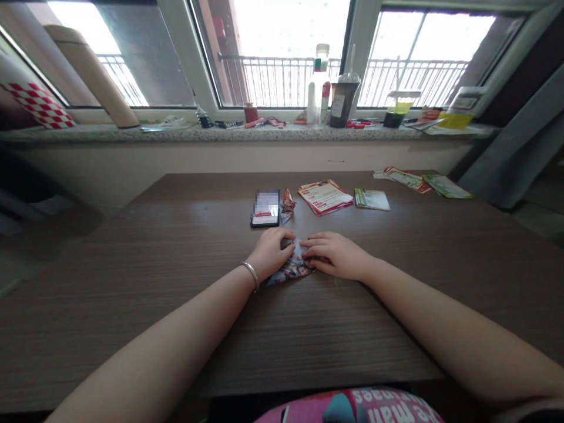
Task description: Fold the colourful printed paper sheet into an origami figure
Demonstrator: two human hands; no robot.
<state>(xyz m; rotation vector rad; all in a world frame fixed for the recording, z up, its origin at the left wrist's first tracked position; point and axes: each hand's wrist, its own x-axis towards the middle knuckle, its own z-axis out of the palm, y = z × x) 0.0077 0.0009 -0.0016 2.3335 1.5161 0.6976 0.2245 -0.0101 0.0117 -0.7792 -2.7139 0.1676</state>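
Observation:
A folded piece of colourful printed paper (294, 267) lies on the brown wooden table (176, 282) in front of me. My left hand (269, 252), with a silver bracelet on the wrist, presses on the paper's left side with curled fingers. My right hand (335, 254) lies on its right side, fingers pressed together on a fold. Both hands touch at the fingertips over the paper. Just beyond them sit a phone (265, 208) with a lit screen and a small folded paper figure (287, 205).
A stack of red-and-white leaflets (325, 197), a green card (372, 199) and more leaflets (403, 177) lie further back on the table. The stone windowsill (132, 134) holds a bottle (319, 88), a dark drink cup (342, 100), pens and small items. Rolled tubes lean at the far left.

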